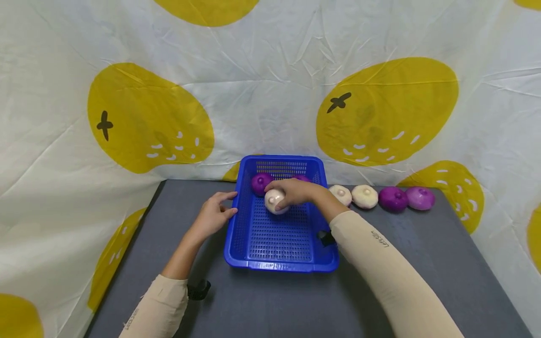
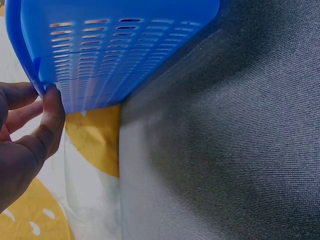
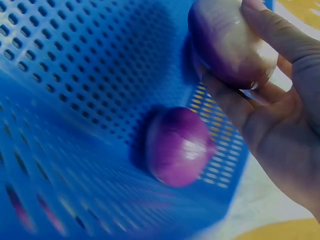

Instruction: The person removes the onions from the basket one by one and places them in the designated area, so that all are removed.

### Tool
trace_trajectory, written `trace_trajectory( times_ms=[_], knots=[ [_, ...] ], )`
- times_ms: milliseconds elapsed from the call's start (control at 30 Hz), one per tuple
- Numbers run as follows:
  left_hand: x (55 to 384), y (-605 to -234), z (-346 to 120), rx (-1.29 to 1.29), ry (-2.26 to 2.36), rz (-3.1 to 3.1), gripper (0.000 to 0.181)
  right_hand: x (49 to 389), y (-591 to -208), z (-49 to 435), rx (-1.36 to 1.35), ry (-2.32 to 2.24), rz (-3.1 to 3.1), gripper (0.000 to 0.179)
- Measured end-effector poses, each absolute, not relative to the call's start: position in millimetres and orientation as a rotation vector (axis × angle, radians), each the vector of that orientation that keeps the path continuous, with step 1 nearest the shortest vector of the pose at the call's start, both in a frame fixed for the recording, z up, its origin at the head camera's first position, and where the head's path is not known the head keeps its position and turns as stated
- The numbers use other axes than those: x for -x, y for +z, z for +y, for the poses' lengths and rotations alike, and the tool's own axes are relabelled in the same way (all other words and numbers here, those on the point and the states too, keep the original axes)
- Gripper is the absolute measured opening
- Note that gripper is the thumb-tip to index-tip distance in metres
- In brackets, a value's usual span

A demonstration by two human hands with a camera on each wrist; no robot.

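Note:
My right hand [image 1: 297, 191] grips a white onion [image 1: 274, 201] from above, over the blue plastic basket [image 1: 279, 241]. In the right wrist view the held onion [image 3: 232, 42] has a purplish shade on one side, with thumb and fingers around it. A purple onion [image 1: 261, 182] lies in the basket's far left part. Another purple onion [image 1: 302, 178] sits at the far right, partly hidden behind my right hand; the right wrist view shows a purple onion [image 3: 177, 147] by the basket wall. My left hand [image 1: 212, 213] pinches the basket's left rim between thumb and fingers.
Right of the basket, a row along the table's back holds two white onions [image 1: 365, 196], a dark purple onion [image 1: 393, 199] and a lighter purple onion [image 1: 420, 198]. The dark grey table [image 1: 270, 305] meets a white cloth [image 1: 266, 117] with yellow fruit prints behind it.

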State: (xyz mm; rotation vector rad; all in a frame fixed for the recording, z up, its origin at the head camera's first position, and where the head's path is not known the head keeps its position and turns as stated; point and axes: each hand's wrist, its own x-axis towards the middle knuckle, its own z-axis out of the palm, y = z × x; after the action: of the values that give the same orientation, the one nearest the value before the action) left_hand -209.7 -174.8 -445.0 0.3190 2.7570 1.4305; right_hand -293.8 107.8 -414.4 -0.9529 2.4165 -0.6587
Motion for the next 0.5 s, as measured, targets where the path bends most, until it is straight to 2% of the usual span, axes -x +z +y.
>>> trace_trajectory(
  times_ms=[500],
  knots=[
    [210.0,-447.3,-176.6,-0.348,1.420,2.767,0.049,268.4,-359.9,151.5,0.958,-0.837,2.540,0.061]
  ],
)
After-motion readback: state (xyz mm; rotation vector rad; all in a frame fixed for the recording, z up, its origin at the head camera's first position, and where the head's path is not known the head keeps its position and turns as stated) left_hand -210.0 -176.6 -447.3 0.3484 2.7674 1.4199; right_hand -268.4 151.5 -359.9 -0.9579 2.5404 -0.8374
